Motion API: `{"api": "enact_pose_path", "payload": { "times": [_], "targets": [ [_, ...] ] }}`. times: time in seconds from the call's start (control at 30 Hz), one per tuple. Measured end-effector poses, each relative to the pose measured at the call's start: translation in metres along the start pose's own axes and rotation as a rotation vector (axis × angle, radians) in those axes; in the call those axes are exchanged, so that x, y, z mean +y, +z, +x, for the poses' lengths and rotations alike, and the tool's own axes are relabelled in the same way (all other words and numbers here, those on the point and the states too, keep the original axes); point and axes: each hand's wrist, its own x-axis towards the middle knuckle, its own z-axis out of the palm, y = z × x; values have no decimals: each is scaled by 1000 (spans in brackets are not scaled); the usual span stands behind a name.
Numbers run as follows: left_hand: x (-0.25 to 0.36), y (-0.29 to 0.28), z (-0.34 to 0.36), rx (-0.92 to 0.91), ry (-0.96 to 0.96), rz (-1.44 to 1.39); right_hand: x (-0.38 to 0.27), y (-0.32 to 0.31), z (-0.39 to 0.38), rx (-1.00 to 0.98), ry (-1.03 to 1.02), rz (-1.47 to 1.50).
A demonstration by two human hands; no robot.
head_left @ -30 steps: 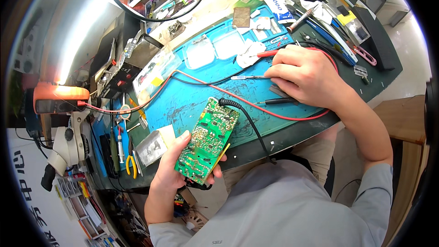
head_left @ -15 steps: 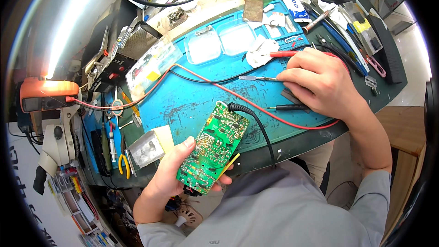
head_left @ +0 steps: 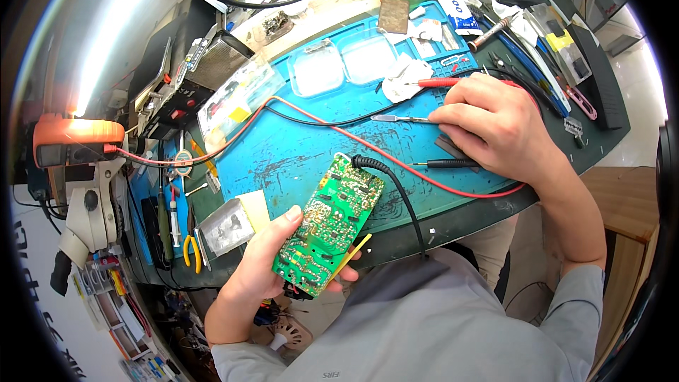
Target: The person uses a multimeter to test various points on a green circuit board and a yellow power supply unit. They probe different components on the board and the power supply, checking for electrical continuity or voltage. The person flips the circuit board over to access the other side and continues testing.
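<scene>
My left hand (head_left: 263,263) is closed around the lower left side of a green circuit board (head_left: 329,226), its soldered face up, above the desk's front edge. A thick black cable (head_left: 396,184) leaves the board's top and bends down toward my lap. A yellow strip (head_left: 351,260) sticks out along the board's right side. My right hand (head_left: 491,127) pinches a slim metal tool with a flat, blade-like tip (head_left: 385,119), low over the blue mat. Just behind those fingers lies a red test probe (head_left: 438,83); a black test probe (head_left: 453,163) lies below the hand.
A blue work mat (head_left: 276,170) covers the desk. An orange multimeter (head_left: 78,143) stands at left, its red lead (head_left: 375,145) crossing the mat. Clear plastic boxes (head_left: 318,67), a glue tube (head_left: 453,0), yellow-handled pliers (head_left: 191,251) and a small clear tray (head_left: 225,228) lie around.
The board has tilted slightly in my left hand, and the light on its face differs. My right hand keeps its grip on the metal tool; the whole view has shifted a little.
</scene>
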Motion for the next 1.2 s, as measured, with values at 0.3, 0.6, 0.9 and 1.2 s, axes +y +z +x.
{"api": "enact_pose_path", "payload": {
  "times": [0.3, 0.6, 0.9, 1.2],
  "targets": [
    [-3, -8, 0, -87, -2, -25, 0, 0, 1, 5, -4, -15],
    [-10, -4, 2, -72, 79, -3, -1, -1, 2, 2, 0, -19],
    [-18, -2, 4, -33, 184, -79, -7, -40, 4, 190, 124, -75],
    [-22, -1, 6, -18, 228, -83, -36, -50, -17, -126, 238, -156]
  ]
}}
